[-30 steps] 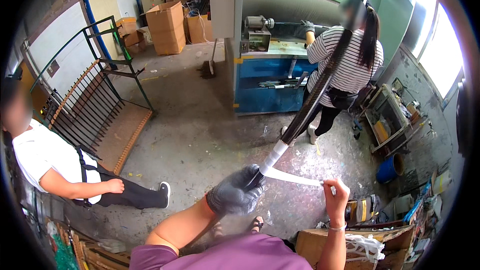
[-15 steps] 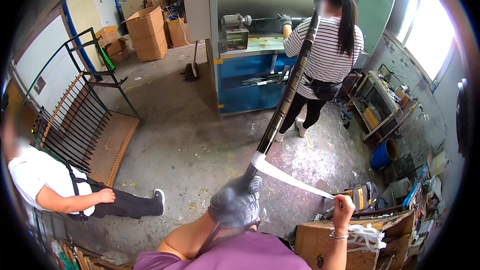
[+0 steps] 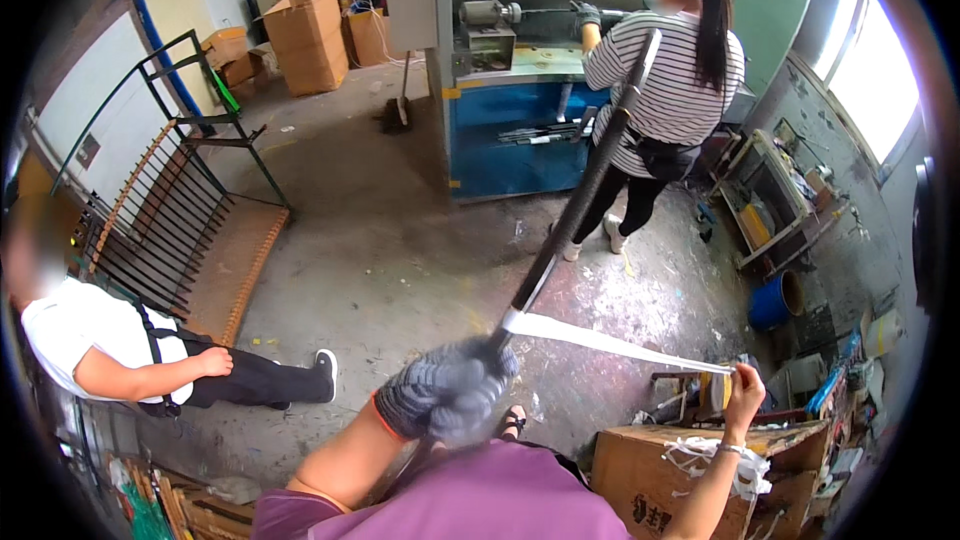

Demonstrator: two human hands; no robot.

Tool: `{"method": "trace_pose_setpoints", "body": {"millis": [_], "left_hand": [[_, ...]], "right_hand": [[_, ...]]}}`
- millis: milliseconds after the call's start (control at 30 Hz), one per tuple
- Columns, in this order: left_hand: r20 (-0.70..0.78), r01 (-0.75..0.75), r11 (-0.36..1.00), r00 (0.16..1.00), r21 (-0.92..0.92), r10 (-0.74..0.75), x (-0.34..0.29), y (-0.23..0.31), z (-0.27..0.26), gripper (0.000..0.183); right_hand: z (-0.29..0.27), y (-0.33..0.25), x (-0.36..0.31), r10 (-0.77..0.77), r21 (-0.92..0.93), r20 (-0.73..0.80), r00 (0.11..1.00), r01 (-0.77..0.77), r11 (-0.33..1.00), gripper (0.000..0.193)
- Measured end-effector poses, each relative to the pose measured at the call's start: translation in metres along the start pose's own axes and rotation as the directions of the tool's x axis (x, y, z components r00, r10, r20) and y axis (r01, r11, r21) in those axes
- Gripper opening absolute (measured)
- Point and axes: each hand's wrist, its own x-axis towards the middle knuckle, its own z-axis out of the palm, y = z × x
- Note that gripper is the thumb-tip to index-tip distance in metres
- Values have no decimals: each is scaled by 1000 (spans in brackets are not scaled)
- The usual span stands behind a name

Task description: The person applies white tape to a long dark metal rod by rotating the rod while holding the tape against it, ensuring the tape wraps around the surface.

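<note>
My left hand (image 3: 445, 388), in a grey knit glove with a red cuff, is closed round the lower end of a long black rod (image 3: 590, 185). The rod slants up and away to the right, its far end in front of a person in a striped top. A white strip of tape or cloth (image 3: 610, 342) is wrapped round the rod just above my glove. From there it stretches taut to the right. My bare right hand (image 3: 743, 400) pinches the strip's other end, with a bracelet at the wrist.
A cardboard box (image 3: 670, 475) with white strips on it stands below my right hand. A person in white (image 3: 110, 345) is at the left, near a metal rack (image 3: 200, 250). Ahead, the person in stripes (image 3: 670, 70) works at a blue bench (image 3: 515, 150). A blue bucket (image 3: 775, 300) stands right.
My right hand has moved farther right and slightly up, drawing out more of the strip. The rod's surface appears turned, and its far end sits lower in view.
</note>
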Motion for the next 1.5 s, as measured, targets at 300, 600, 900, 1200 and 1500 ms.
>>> {"method": "trace_pose_setpoints", "body": {"millis": [300, 600, 900, 1200, 1500], "left_hand": [[-372, -102, 866, 874, 489, 313, 4, 68, -61, 25], [-502, 779, -16, 420, 627, 756, 29, 113, -265, 17], [-576, 757, -604, 384, -251, 721, -63, 148, -294, 20], [-596, 680, -612, 312, -404, 740, -140, 168, -350, 22], [-620, 633, -615, 259, -471, 741, -159, 191, -338, 25]], "right_hand": [[14, -29, 2, 82, 233, 298, 951, -155, 960, 3], [74, -27, 3, 91, 46, 566, 819, -141, 989, 10], [-4, 64, -39, 100, -628, 320, 942, 132, 767, 8], [-121, 94, -87, 65, -860, 63, 996, 22, 509, 8], [-168, 65, -91, 55, -922, -57, 997, -73, 379, 16]]}}
